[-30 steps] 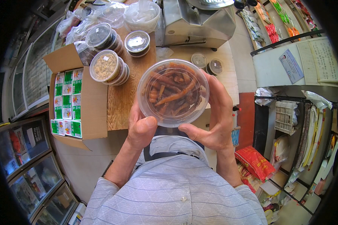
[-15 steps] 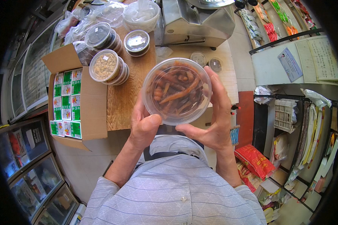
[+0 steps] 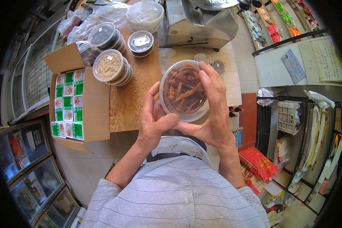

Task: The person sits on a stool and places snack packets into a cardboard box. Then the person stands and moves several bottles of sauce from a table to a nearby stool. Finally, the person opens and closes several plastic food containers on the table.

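A round clear plastic tub (image 3: 184, 91) with a transparent lid is held up in front of my chest. Through the lid show reddish-brown, wrinkled, long pieces of food; their kind I cannot make out. My right hand (image 3: 214, 110) grips the tub, its fingers over the right edge of the lid and its thumb along the near side. Curled round the left and near side is my left hand (image 3: 154, 119), its thumb close to the right thumb. The underside of the tub is hidden.
Left on the wooden table (image 3: 135, 102) are stacked tubs of tan pieces (image 3: 109, 66), more dark-filled tubs (image 3: 140, 42) and an open cardboard box (image 3: 97, 110) of green-and-white packets. A steel machine (image 3: 201, 28) stands behind; shelves (image 3: 288, 114) line the right.
The tub has shifted a little to the right and tilted. My right fingers have come over the lid's edge, and my left hand's grip has loosened and moved along the side.
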`<state>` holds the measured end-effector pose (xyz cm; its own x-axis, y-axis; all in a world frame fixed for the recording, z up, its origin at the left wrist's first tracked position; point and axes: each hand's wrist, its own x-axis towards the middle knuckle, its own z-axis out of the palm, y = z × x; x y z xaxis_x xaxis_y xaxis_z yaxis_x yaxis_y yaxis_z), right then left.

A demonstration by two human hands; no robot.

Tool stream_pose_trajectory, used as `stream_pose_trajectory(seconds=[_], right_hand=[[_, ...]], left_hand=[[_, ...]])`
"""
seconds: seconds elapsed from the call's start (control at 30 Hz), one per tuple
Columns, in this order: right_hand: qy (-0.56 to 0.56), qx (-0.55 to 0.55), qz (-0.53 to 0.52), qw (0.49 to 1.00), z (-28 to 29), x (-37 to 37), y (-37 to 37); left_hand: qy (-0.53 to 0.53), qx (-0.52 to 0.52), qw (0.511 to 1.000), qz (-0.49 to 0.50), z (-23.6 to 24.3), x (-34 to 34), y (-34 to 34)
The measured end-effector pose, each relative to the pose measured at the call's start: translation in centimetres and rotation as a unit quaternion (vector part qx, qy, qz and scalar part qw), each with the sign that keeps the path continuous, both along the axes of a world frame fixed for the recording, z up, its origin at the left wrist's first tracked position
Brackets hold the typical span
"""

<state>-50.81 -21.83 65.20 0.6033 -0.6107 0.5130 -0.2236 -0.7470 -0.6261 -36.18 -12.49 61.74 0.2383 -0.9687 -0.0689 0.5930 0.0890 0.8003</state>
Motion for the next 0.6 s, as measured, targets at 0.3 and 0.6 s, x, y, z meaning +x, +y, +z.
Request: stream_pose_trajectory(seconds=[0.3,0.6], right_hand=[[-0.046,0.156,0.017,0.986,-1.0,-1.1,0.0],[-0.139,0.301,-0.014,0.943,-1.5,-1.6,0.2]], left_hand=[[0.024,0.012,0.999,-0.025,0.2,0.1,0.5],[-0.029,-0.018,0.999,-0.038,-1.1,-0.7,0.1]])
